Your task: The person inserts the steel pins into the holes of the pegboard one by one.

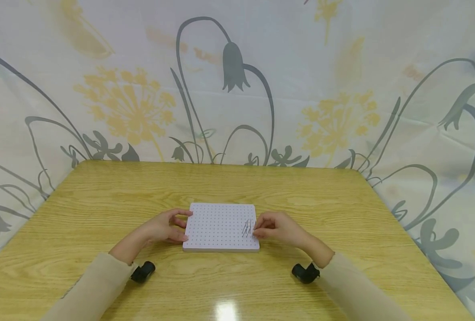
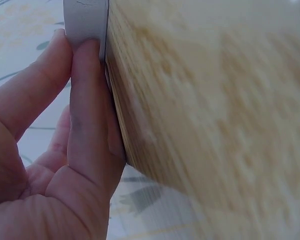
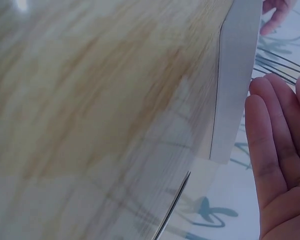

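A white pegboard (image 1: 217,227) with rows of small holes lies flat on the table. My left hand (image 1: 167,226) holds its left edge, the thumb at the front corner and a finger at the back one. In the left wrist view, fingertips (image 2: 86,52) touch the white side of the board. Several thin dark pins (image 1: 246,228) lean up from the board's right part; the right wrist view shows pins (image 3: 282,65) rising from its face. My right hand (image 1: 279,229) is at the right edge, thumb and fingertips pinching at the rightmost pin; its lower end is hidden.
The wood-grain table (image 1: 205,285) extends around the board. A flower-printed cloth (image 1: 205,111) hangs behind and at the sides. Black wrist cameras (image 1: 142,272) sit at both sleeves. A thin shiny metal piece (image 3: 172,206) shows low in the right wrist view.
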### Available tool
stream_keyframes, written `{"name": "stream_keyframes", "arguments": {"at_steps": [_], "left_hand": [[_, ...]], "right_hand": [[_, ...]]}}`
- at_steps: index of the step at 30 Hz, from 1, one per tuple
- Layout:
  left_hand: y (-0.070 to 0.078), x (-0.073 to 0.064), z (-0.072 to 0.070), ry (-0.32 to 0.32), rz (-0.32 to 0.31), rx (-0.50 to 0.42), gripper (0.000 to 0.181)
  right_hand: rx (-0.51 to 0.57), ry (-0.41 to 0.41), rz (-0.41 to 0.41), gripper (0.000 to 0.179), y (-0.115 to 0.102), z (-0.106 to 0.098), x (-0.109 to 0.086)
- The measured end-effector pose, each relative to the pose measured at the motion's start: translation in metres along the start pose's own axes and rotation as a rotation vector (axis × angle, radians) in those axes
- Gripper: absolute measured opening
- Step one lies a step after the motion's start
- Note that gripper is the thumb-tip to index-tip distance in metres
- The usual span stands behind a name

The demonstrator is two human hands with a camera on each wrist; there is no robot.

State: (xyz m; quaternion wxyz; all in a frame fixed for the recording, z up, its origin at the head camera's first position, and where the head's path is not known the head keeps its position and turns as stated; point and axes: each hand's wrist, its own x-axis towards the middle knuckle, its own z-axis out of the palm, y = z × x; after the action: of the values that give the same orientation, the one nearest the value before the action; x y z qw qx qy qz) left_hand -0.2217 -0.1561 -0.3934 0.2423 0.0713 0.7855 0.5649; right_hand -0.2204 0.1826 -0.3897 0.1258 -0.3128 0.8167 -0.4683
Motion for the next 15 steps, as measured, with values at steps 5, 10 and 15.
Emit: {"name": "stream_keyframes", "arguments": {"at_steps": [5,10,15], "left_hand": [[-0.0006,0.0006,-0.0003,0.005,-0.003,-0.001,0.068],[-0.0004,0.0001,-0.0006,-0.004,0.005,0.004,0.068],[-0.0002,-0.0011,-0.0006,-0.018,0.02,0.007,0.068]], "right_hand": [[-0.003,-0.003,0.008,0.005,-0.0001,0.0026,0.0018],[-0.032,0.014,0.028,0.005,-0.0008,0.0036,0.0029],[-0.06,0.027,0.036,0.005,-0.002,0.0047,0.0033]]}}
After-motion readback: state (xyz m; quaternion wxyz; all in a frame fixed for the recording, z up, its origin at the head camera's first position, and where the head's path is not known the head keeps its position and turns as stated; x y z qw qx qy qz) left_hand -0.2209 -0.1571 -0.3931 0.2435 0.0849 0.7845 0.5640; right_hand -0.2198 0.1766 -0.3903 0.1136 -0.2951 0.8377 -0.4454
